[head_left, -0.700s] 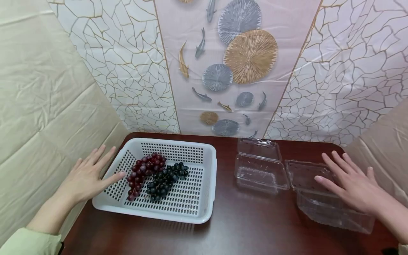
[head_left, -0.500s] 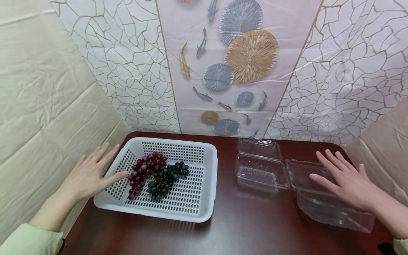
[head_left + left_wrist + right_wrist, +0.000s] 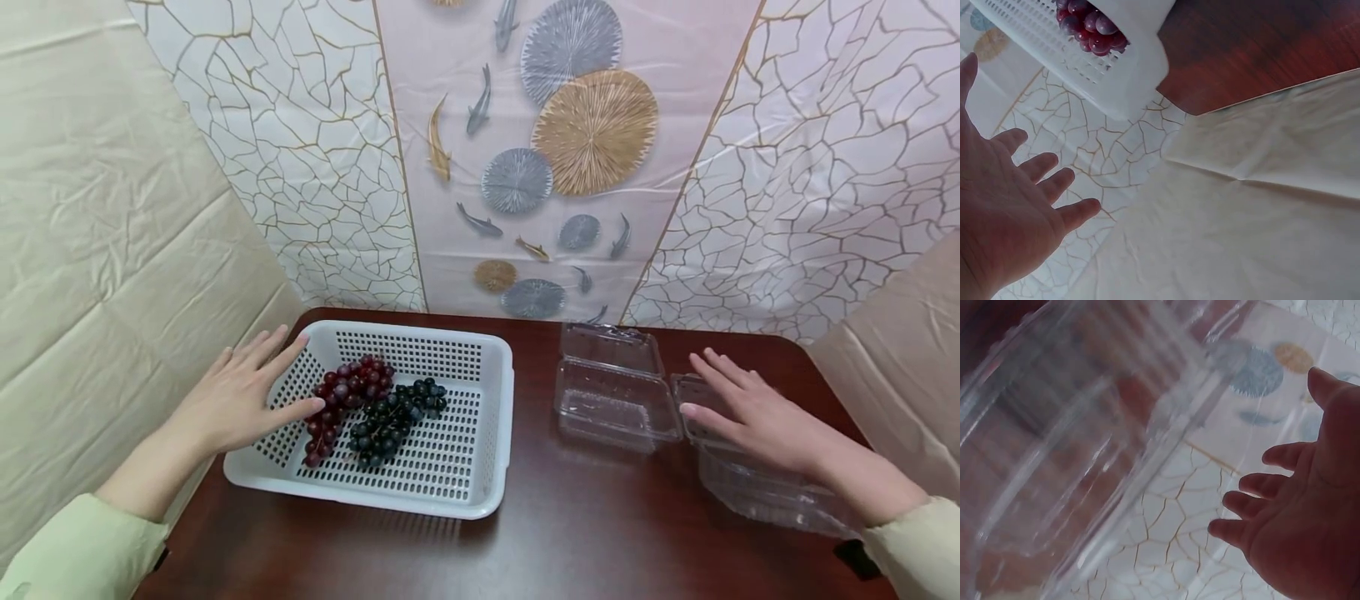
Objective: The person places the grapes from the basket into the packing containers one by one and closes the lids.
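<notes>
- Up behind the action: wrinkled white cloth with golden crackle lines (image 3: 330,167) and a pinkish printed centre strip (image 3: 450,242); below, a glossy red-brown table (image 3: 562,517).
- Over to the left hand (image 3: 232,404): nothing held, fingers straight and fanned, thumb out over the basket's left side, near the red fruit.
- Across to the right hand (image 3: 761,417): empty too, fingers stretched and spread, hovering above clear plastic; apart from it in the right wrist view.
- Just below the left thumb: a rectangular white plastic basket (image 3: 360,497), slotted floor, perforated walls, flat on the table's left half. Probably stiff and light; best held by the smooth rim at both short ends.
- Inside, side by side: a curved bunch of round dark-red grapes (image 3: 352,385) against a bunch of round black grapes (image 3: 384,433). Likely loose and floppy, berries easily knocked off, slippery if wet. Lift by the stem, or cup gently from underneath.
- Below the right hand: a clear hinged plastic box (image 3: 738,483), ribbed and shiny, lid folded back.
- Just left of that: a second clear hinged box (image 3: 615,404), also unfolded. Both likely featherlight, thin, springy, quick to slide or dent; pinch softly at the rim.
</notes>
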The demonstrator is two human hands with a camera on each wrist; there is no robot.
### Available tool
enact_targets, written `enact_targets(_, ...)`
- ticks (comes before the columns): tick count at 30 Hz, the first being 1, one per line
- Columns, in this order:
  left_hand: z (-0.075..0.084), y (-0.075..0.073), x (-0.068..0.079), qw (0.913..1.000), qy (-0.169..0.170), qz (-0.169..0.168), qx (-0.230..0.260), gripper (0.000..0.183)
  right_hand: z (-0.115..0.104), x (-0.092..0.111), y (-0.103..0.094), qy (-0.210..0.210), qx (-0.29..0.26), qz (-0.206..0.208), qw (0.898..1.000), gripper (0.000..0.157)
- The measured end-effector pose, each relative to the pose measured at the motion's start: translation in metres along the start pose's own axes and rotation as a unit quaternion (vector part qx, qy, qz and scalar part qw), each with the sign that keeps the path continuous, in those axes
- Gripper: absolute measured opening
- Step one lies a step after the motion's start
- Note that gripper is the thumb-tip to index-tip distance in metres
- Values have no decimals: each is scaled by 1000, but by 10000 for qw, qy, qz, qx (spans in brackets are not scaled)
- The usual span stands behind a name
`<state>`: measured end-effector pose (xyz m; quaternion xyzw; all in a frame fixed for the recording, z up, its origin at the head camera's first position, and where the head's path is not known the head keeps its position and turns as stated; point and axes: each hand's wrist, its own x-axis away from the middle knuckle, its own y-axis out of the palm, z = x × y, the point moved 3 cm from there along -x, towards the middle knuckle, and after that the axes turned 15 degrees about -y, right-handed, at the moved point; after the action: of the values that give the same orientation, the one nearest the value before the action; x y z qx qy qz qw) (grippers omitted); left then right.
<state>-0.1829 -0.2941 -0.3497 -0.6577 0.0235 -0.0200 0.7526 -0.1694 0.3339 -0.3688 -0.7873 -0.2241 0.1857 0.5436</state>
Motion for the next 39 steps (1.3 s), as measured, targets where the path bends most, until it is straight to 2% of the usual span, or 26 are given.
enact_targets(7,13,2,-9,9994,244,-196,-124,100,-13,-18,8,20,-181,-245,9995,84)
enact_targets(14,23,7,-13,9979,506,-335,-216,98,-15,-24,15,252,-482,-492,9973,88)
enact_targets(24,28,12,-24,9923,141,-1226,-68,103,-8,-20,25,350,-747,-608,9947,86)
enact_targets(32,29,16,-40,9778,-254,-2038,426,107,4,-16,27,766,-1147,-769,9875,85)
enact_targets(36,31,17,-48,9707,-342,-2292,633,108,9,-15,28,822,-1299,-769,9851,84)
enact_targets(39,30,19,-54,9671,-428,-2432,621,108,12,-17,29,875,-1732,-772,9779,84)
